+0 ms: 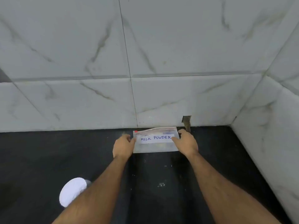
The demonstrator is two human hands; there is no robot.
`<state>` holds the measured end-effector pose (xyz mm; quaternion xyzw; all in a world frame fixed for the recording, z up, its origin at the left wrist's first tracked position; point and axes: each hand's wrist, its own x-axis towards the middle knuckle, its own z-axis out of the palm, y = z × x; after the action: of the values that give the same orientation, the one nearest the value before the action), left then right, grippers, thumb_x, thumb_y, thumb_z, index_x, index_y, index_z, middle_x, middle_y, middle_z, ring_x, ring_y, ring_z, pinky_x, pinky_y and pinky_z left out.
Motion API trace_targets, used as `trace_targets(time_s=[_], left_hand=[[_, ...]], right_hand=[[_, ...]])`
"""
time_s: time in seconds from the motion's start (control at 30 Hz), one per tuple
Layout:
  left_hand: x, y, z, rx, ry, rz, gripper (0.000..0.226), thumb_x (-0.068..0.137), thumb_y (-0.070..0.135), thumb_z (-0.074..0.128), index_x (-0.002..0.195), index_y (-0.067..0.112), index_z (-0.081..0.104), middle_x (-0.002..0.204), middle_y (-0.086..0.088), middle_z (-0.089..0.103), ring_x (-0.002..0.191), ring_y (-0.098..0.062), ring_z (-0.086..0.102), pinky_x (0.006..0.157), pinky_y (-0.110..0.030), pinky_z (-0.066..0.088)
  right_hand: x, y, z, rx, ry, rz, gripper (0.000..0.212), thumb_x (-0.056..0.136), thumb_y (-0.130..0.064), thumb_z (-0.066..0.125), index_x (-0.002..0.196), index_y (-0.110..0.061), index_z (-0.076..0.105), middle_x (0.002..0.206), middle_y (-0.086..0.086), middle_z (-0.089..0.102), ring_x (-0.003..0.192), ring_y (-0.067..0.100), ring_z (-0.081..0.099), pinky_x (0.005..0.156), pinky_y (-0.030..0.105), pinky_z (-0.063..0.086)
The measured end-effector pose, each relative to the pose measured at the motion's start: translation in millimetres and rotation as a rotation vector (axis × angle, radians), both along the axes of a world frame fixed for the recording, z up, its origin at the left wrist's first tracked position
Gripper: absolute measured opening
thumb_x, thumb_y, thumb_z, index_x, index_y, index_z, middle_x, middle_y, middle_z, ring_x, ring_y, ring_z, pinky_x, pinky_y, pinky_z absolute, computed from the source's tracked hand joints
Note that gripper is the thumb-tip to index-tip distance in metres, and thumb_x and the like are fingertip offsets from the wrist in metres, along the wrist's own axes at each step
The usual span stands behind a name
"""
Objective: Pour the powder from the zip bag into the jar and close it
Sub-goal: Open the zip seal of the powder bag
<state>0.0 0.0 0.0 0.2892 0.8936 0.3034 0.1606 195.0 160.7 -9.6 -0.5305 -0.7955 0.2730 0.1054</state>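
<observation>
A clear zip bag (155,147) with a white label reading "MILK POWDER" and a red slider at its top left stands against the wall at the back of the black counter. My left hand (123,147) pinches the bag's left edge. My right hand (186,143) holds its right edge, thumb on the label's end. A jar with a white lid (72,191) sits at the near left, partly hidden behind my left forearm.
The black counter (48,159) meets marble-tiled walls (80,94) at the back and on the right, forming a corner. A small dark cut-out (186,122) sits in the wall just behind the bag. White powder specks (161,185) lie on the counter.
</observation>
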Motion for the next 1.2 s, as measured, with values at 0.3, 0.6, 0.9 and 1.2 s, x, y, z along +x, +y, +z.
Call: trace_targets(time_s=[0.3,0.6,0.9,1.2], left_hand=[[-21,34,-15,-0.056,-0.184,0.154,0.029,0.096,0.026,0.058,0.114,0.007,0.069,0.116,-0.011,0.070,0.098,-0.026,0.064,0.081,-0.032,0.052],[-8,22,-9,0.185,-0.447,0.205,0.012,0.086,0.010,0.068,0.095,0.012,0.076,0.096,-0.008,0.076,0.082,-0.021,0.069,0.079,-0.039,0.060],[28,-18,60,0.489,-0.367,-0.117,0.021,0.086,0.012,0.068,0.066,0.010,0.061,0.064,0.001,0.055,0.061,-0.010,0.048,0.062,-0.021,0.043],[37,-67,114,0.595,-0.346,-0.289,0.011,0.090,0.013,0.067,0.080,0.016,0.069,0.074,0.002,0.065,0.064,-0.007,0.055,0.068,-0.024,0.046]], right_hand=[[-25,21,-12,-0.056,-0.107,-0.178,0.026,0.094,-0.033,0.060,0.115,-0.018,0.061,0.113,0.007,0.068,0.096,0.026,0.066,0.078,0.042,0.060],[-7,0,3,-0.117,-0.063,-0.248,0.042,0.094,-0.036,0.060,0.130,-0.015,0.058,0.128,0.009,0.063,0.114,0.029,0.060,0.082,0.037,0.050],[-2,-42,88,0.068,0.325,0.113,0.039,0.092,-0.015,0.065,0.131,-0.012,0.062,0.132,0.006,0.065,0.121,0.022,0.060,0.102,0.030,0.044],[-4,-83,162,0.241,0.087,0.477,0.069,0.089,-0.024,0.067,0.152,-0.026,0.039,0.159,-0.004,0.039,0.153,0.022,0.020,0.122,0.042,0.020]])
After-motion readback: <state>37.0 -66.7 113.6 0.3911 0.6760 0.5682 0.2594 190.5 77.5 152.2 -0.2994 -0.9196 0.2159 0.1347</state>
